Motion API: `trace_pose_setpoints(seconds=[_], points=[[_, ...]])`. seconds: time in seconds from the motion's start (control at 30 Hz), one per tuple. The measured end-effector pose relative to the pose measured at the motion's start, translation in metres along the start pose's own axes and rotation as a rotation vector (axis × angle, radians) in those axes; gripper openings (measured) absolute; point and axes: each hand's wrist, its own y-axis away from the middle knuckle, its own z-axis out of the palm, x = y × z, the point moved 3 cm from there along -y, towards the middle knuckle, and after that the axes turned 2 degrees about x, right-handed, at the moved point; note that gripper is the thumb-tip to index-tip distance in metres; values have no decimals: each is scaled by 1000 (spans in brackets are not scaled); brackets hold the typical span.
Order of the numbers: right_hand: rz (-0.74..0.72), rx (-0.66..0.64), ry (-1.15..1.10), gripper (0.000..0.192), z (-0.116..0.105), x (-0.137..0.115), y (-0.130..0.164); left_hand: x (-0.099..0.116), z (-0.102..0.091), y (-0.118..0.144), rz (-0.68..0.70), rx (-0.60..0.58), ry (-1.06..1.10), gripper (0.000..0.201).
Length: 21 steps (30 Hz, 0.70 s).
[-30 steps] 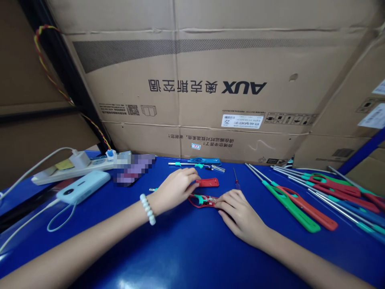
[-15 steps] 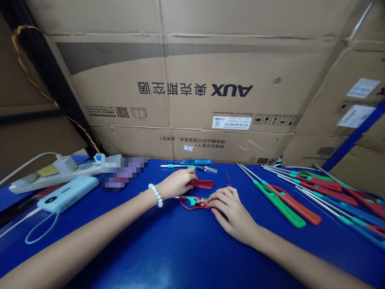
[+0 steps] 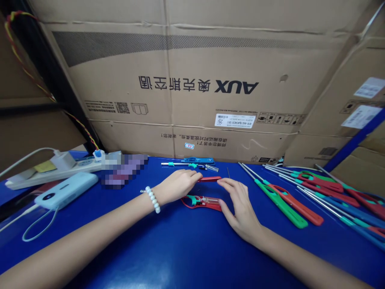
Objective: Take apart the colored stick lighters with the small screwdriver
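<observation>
In the head view, my left hand [image 3: 183, 183] is closed on the left end of a red lighter casing half [image 3: 210, 179], raised edge-on above the table. My right hand [image 3: 237, 200] has its fingertips at the right end of that casing half, while its thumb is spread apart below. That thumb reaches the right end of an opened red long-nosed lighter [image 3: 207, 204]. The opened lighter lies on the table with its clear fuel tube, wires and green part exposed. A thin metal shaft [image 3: 228, 172] stands out behind my right hand, its lower end hidden.
Blue casing half [image 3: 198, 161] and a lighter's inner parts [image 3: 183, 165] lie at the back. Several assembled lighters [image 3: 282, 204] spread across the right. Left stand a power strip [image 3: 36, 177] and pale blue power bank [image 3: 66, 190]. A cardboard wall [image 3: 180, 60] closes the back.
The red casing half has moved right and turned edge-on in my left hand. My right hand has left the exposed inner parts, its fingertips now up at the casing half's end.
</observation>
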Motion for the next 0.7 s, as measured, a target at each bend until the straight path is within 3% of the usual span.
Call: trace_pose_setpoints(seconds=[0.2, 0.43, 0.57, 0.7], points=[[-3, 60, 73, 41, -2, -2, 2, 23, -6, 15, 124, 8, -224, 17], [-79, -131, 32, 34, 6, -4, 0, 40, -7, 25, 211, 27, -277, 17], [-77, -133, -10, 29, 6, -5, -1, 36, -7, 31, 172, 11, -199, 23], [-11, -93, 0, 32, 4, 0, -3, 16, -15, 41, 37, 39, -24, 40]])
